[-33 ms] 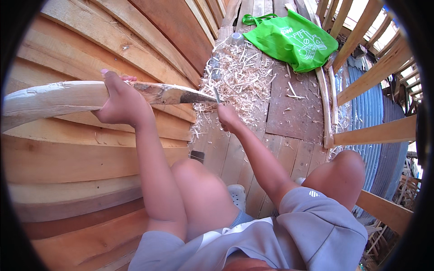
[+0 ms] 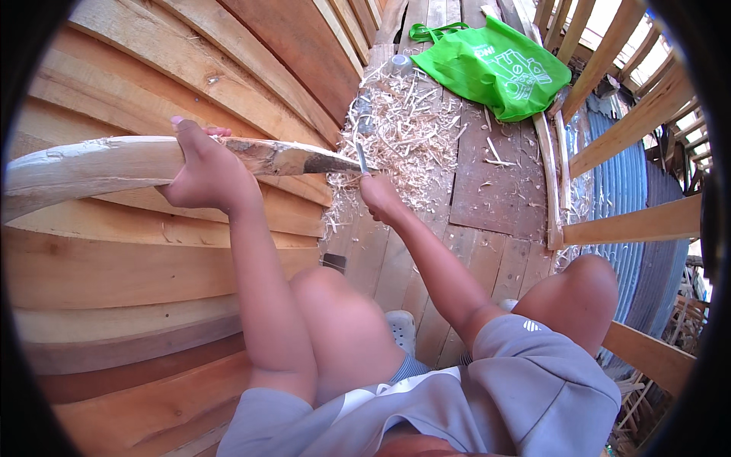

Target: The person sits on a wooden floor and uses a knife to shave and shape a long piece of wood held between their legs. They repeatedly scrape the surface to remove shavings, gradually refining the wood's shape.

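A long, curved piece of pale wood [image 2: 99,164] reaches in from the left edge, with a darker, bark-like patch toward its right end. My left hand [image 2: 209,167] is wrapped round its middle, the thumb on the upper side. My right hand [image 2: 379,196] is closed round a knife [image 2: 362,158], whose grip the fingers hide. The narrow grey blade points up and away, at the wood's dark right tip; whether it touches the wood I cannot tell.
Pale wood shavings [image 2: 411,114] cover the plank floor [image 2: 365,255] beyond my hands. A green bag [image 2: 495,68] lies at the far right of them, near a clear container [image 2: 400,65]. A plank wall [image 2: 114,263] stands at left, a slatted railing [image 2: 632,230] at right.
My right hand and the knife have shifted slightly left along the wood's tip. The left hand and the wood stay where they were.
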`<state>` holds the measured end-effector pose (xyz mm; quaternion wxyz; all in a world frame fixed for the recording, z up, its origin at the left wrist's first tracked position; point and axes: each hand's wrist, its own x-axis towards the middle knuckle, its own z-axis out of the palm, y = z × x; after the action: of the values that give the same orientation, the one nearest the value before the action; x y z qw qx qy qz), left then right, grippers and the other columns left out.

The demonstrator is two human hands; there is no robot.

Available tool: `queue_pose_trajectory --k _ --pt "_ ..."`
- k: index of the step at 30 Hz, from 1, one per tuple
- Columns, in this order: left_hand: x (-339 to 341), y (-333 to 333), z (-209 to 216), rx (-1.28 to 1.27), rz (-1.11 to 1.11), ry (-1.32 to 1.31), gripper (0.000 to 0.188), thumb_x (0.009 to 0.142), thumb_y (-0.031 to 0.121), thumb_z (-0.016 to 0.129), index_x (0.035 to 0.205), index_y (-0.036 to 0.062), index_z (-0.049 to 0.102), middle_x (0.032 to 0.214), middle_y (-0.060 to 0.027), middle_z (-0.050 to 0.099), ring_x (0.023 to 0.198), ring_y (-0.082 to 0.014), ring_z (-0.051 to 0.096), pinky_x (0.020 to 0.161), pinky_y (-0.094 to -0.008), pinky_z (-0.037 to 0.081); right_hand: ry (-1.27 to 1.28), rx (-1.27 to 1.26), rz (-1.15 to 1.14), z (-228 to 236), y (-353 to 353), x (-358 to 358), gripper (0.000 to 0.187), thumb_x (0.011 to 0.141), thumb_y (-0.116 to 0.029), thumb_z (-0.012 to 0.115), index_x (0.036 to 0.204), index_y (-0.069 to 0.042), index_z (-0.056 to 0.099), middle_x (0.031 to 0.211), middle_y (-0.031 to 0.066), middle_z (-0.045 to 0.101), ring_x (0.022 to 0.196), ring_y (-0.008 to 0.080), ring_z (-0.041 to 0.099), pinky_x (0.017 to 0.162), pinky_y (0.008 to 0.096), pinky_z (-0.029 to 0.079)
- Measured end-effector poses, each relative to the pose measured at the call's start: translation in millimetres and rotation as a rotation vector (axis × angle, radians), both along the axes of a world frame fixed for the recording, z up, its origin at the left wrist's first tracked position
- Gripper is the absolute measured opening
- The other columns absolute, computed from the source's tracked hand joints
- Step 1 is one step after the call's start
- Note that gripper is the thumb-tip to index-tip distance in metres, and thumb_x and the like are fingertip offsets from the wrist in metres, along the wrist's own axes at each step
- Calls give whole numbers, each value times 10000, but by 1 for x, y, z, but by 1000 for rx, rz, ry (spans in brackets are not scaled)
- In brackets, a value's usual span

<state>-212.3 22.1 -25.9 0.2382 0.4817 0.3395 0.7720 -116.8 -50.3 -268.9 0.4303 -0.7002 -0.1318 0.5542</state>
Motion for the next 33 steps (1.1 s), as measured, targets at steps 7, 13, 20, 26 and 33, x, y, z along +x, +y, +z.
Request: queue_pose_trajectory --k 7,13,20,26,33 --pt "15 -11 9 -15 36 -6 496 882 48 664 1238 -143 376 853 -170 607 567 -197 591 504 -310 538 202 30 28 -63 -5 35 415 1004 -379 397 990 -4 574 616 32 457 471 165 441 427 385 370" --pt "7 -6 4 -3 74 31 492 879 37 652 1240 -152 377 847 -173 611 554 -188 586 502 -308 528 109 306 200 44 13 3 438 1031 -378 365 1061 17 552 627 20 431 472 140 412 423 359 351" --pt "6 -3 7 22 55 -21 417 894 35 663 1182 -136 415 836 -181 625 521 -165 560 462 -273 514 90 232 111 27 6 -2 436 1019 -347 358 1009 19 596 641 53 483 506 179 467 465 387 389" --pt "8 -7 5 -21 102 -4 510 896 53 671 1258 -149 375 846 -175 620 547 -172 563 475 -284 512 -176 293 203 73 2 -4 469 1016 -319 382 1050 66 648 736 152 612 632 265 584 597 445 456" --pt "12 -9 8 -25 89 -5 550 896 86 670 1284 -147 357 827 -158 613 579 -184 581 508 -293 522 -70 97 6 8 -3 -5 448 994 -281 410 1036 105 632 775 193 628 632 284 611 562 440 468"
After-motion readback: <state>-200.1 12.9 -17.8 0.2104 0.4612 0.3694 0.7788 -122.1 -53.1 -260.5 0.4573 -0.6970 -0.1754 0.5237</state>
